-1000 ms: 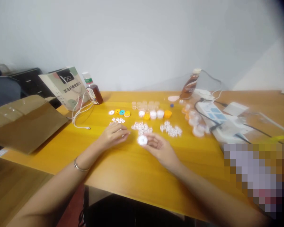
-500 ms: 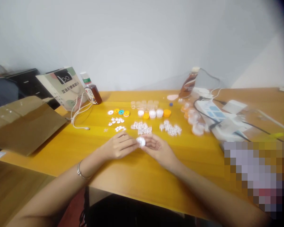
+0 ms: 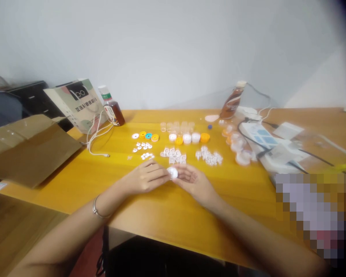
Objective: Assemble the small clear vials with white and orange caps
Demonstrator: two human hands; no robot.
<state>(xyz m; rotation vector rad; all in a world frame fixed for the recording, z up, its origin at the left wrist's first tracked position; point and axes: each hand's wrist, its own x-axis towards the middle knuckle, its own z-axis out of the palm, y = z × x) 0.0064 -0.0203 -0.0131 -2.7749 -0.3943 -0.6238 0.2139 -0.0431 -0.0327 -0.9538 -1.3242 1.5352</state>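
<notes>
Between my hands, just above the wooden table (image 3: 132, 207), is a small round white plastic piece (image 3: 172, 173). My left hand (image 3: 146, 177) pinches it from the left, and my right hand (image 3: 193, 182) grips its right side with thumb and fingers. Beyond them lie groups of small parts: white lattice pieces (image 3: 174, 155), more lattice pieces (image 3: 210, 157) to the right, white discs (image 3: 147, 156) and white knobbed pieces (image 3: 142, 146). Farther back sit coloured rings (image 3: 148, 136), white and orange caps (image 3: 187, 139) and clear cups (image 3: 177, 127). Fine detail is blurred.
A cardboard box (image 3: 31, 150) stands at the left, before a printed bag (image 3: 80, 109). One drink bottle (image 3: 114, 111) stands at the back left, another bottle (image 3: 233, 102) at the back right. Cables run around a white box (image 3: 265, 142) on the right, beside clear containers (image 3: 242, 156).
Both hands keep their hold on the round white piece, with hardly any motion. The whole view has shifted very slightly.
</notes>
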